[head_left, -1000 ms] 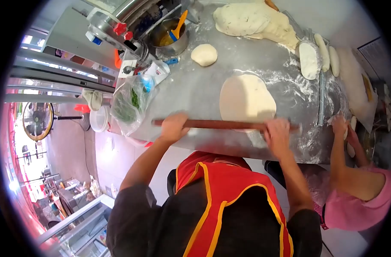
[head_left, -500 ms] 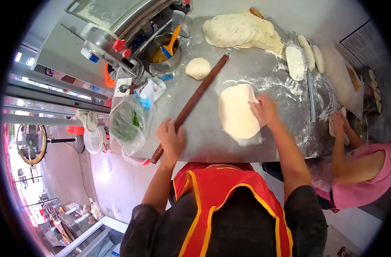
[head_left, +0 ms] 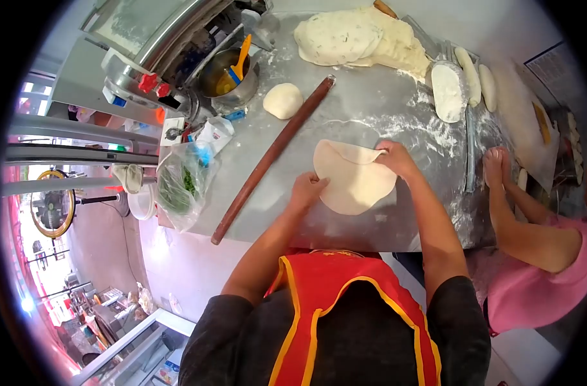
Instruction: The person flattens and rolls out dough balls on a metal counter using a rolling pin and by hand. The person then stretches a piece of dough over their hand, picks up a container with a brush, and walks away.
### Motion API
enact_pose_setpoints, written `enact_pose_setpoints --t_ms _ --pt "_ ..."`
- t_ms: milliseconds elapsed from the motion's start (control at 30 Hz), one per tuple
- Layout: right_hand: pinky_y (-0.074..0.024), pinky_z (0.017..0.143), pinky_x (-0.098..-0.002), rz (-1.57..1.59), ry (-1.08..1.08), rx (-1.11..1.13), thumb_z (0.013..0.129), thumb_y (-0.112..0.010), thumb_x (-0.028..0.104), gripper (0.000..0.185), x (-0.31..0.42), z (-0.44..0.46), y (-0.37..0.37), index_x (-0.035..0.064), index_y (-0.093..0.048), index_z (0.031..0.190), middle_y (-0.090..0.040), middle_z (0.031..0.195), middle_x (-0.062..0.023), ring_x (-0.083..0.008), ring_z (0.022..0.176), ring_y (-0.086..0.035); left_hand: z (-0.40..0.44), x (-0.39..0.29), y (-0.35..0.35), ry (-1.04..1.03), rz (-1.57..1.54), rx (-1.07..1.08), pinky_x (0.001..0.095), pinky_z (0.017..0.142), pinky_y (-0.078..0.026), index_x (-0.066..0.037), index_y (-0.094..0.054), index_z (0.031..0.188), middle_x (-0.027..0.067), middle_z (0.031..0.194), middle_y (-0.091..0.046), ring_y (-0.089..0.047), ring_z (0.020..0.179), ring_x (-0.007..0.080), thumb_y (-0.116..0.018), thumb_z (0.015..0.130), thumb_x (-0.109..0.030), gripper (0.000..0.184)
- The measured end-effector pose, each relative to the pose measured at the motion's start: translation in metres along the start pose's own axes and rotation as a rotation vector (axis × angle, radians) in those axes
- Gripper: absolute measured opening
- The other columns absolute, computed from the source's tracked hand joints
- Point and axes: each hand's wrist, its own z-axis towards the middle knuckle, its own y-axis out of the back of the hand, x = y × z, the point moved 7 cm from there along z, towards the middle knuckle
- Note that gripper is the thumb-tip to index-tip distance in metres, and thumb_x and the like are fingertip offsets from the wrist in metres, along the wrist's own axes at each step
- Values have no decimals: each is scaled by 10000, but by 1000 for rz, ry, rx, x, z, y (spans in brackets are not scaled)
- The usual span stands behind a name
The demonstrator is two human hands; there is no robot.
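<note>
Pinches the edge of a flat round of dough on the worktop, near its front edge, between thumb and fingers of the left hand at left and of the right hand at far right. Reaches forward with both forearms, angled inward from bent elbows. Lies beside a slanting rolling pin, with a dough ball just past it. Wears a red apron, marked in yellow too small to read.
</note>
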Motion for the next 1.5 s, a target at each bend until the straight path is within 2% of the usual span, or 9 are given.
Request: enact_pose_setpoints --t_ms 167,267,567,800,967,1067,1133,1300,1500 --pt "-497 649 -312 -192 221 175 879 -697 223 254 22 11 -5 -26 -678 923 -673 819 -51 -147 716 -610 -7 -3 -7 -374 68 -331 348 639 -477 28 -602 839 95 788 -663 -616 730 193 -678 876 -198 242" --pt "-488 629 -294 455 81 -51 936 -646 249 272 -18 6 21 -18 -693 921 -663 812 -23 -122 703 -602 -7 24 -32 130 -735 -34 284 725 -505 27 -626 1142 87 986 -678 -632 830 163 -636 899 -181 320" --pt "-480 513 -223 654 -158 -258 882 -714 208 338 -111 -68 56 25 -633 1154 -698 911 -42 -91 665 -635 23 -41 -121 -26 -209 156 316 737 -518 64 -612 1178 115 976 -702 -650 863 156 -638 910 -209 384" --pt "-499 446 -269 991 -510 -40 916 -653 195 275 -92 -131 -23 18 -602 1121 -688 888 -104 -174 637 -672 27 -47 -27 126 -284 170 325 725 -523 57 -646 1084 114 946 -684 -649 823 173 -601 951 -217 308" --pt "-539 510 -343 252 -522 65 958 -585 222 228 -78 -158 -24 3 -584 1023 -690 810 -150 -240 589 -668 -14 4 -53 233 -520 291 298 733 -516 55 -628 1100 110 983 -681 -647 840 171 -596 950 -239 332" --pt "-560 663 -446 -404 -9 -389 940 -594 224 271 -38 -144 10 4 -588 1099 -690 933 -180 -328 747 -681 -41 -2 -68 259 -494 252 290 774 -521 28 -629 1118 95 990 -687 -660 862 170 -594 952 -218 298" --pt "-437 978 -540 -321 323 -491 923 -604 251 446 13 -129 2 28 -514 1298 -584 1255 -210 -380 1154 -565 -42 0 -68 262 -497 196 282 783 -523 11 -638 1114 79 985 -691 -663 869 167 -595 951 -216 283" --pt "-127 1171 -539 -788 340 -320 931 -580 354 702 1 -83 -56 75 -283 1502 -267 1551 -175 -327 1444 -229 -39 8 -30 208 -357 251 291 761 -520 6 -652 1077 88 943 -694 -652 831 181 -617 927 -230 281" --pt "-92 1180 -537 -816 314 -313 956 -523 380 698 -5 -80 -60 90 -244 1526 -241 1569 -183 -337 1452 -222 -74 -12 132 -568 823 -855 443 844 -478 12 -548 1191 183 1045 -626 -585 965 370 -682 865 -242 435"
